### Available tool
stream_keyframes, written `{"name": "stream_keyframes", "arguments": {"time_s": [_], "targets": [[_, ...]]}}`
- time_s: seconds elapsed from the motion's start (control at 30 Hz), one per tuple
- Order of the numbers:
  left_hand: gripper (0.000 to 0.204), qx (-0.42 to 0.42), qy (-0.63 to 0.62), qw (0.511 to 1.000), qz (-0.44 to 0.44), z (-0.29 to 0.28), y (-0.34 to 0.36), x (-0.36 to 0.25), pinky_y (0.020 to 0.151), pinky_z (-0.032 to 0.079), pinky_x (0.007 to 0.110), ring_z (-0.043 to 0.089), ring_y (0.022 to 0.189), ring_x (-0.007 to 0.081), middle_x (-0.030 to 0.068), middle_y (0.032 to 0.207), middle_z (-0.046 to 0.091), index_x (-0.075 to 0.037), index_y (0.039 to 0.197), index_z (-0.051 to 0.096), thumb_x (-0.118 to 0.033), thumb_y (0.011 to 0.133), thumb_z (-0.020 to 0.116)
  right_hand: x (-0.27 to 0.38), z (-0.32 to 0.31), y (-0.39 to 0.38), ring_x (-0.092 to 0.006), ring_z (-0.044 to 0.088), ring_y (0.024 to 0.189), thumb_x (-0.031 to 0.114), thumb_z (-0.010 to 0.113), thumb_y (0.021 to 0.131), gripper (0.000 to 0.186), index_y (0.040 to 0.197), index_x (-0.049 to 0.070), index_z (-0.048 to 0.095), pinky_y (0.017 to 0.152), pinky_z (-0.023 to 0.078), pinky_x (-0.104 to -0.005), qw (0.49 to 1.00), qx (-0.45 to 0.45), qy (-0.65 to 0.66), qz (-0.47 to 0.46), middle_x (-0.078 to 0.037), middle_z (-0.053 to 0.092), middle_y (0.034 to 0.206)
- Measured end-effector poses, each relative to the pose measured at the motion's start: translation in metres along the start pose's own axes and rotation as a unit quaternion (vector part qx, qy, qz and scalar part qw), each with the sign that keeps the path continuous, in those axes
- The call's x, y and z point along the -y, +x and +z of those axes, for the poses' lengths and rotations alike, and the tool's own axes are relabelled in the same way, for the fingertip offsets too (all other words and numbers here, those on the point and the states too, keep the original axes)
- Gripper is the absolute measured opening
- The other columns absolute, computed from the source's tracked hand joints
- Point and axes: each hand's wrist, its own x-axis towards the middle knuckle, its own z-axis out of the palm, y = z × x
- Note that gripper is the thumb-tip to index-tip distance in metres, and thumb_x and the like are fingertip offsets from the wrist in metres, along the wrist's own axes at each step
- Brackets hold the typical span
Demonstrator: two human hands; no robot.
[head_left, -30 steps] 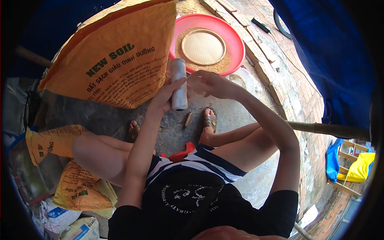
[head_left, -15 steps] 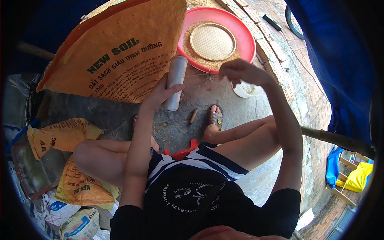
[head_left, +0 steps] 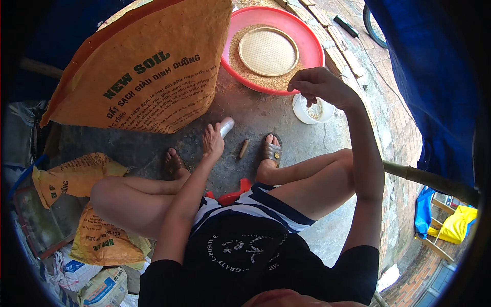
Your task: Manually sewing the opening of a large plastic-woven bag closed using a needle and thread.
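My left hand (head_left: 213,141) is low over the concrete floor between my feet, its fingers around a silvery-white roll of thread (head_left: 227,126); the hand hides part of the roll. Farther up and to the right, my right hand (head_left: 318,84) is raised with fingertips pinched, near the rim of a red basin and above a white tub. Any thread in that pinch is too fine to make out now. A large, full-looking orange printed sack (head_left: 153,66) leans left of my hands. On the floor beside the roll lies a short brown stick-like piece (head_left: 244,149).
A red basin (head_left: 316,56) holds grain, with a round woven tray (head_left: 269,51) on top. The white tub (head_left: 308,121) stands below it. Smaller orange sacks (head_left: 82,176) lie at the left. A pole (head_left: 429,179) and blue sheeting (head_left: 440,92) border the right side.
My left hand has lowered the roll toward the floor and turned it over. My right hand has shifted slightly right. The thread that stretched between them no longer shows.
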Motion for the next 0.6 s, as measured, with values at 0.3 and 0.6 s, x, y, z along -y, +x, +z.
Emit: {"name": "stream_keyframes", "arguments": {"time_s": [0.3, 0.6], "targets": [[0.022, 0.050, -0.200, 0.979, 0.003, 0.007, 0.015, 0.036, 0.075, 0.044, 0.042, 0.055, 0.086, 0.0344, 0.0166, 0.088, 0.057, -0.002, 0.088, 0.057, -0.021, 0.085, 0.047, 0.011, 0.012, 0.011, -0.0052, 0.050, 0.054, 0.022, 0.051, 0.087, 0.024, 0.095, 0.002, 0.061, 0.052, 0.045, -0.0197, 0.997, 0.046, 0.044, -0.035, 0.003, 0.048, 0.059], [0.030, 0.012, -0.524, 0.851, 0.031, -0.114, 0.018, -0.020, 0.079, 0.046, 0.033, 0.058, 0.090, 0.0205, 0.0099, 0.099, 0.060, -0.004, 0.108, 0.052, -0.008, 0.079, 0.058, 0.042, 0.028, 0.013, -0.0033, 0.036, 0.048, 0.020, 0.050, 0.089, 0.024, 0.099, -0.001, 0.057, 0.052, 0.044, -0.0210, 0.987, 0.058, 0.137, -0.066, 0.005, 0.035, 0.055]]}}
